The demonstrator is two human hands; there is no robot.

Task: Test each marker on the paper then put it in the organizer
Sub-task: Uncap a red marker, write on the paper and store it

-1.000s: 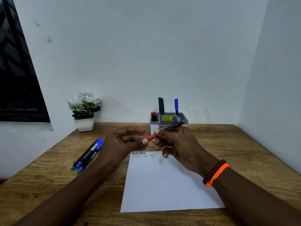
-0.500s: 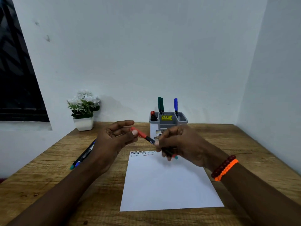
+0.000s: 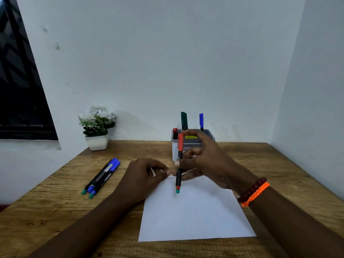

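Since half a second ago, the red-capped marker (image 3: 179, 161) is swinging from a slant between both hands to nearly upright, and the left hand (image 3: 144, 175) is dropping toward the paper (image 3: 195, 216).

From the head camera, the right hand (image 3: 206, 161) is pinching the marker's black barrel at mid-length, its fingers (image 3: 193, 151) closing around it, red cap up and teal end pointing down just above the paper. The left hand's fingers are curling loosely near the scribbled test lines, holding nothing that can be seen. Behind, the grey organizer (image 3: 210, 136) is already holding green, blue and red markers, while three blue markers (image 3: 101, 176) are lying on the counter (image 3: 55, 211), still waiting.

This marker is looking light, stiff and smooth, so a mid-barrel pinch should be enough for steering it into a compartment.
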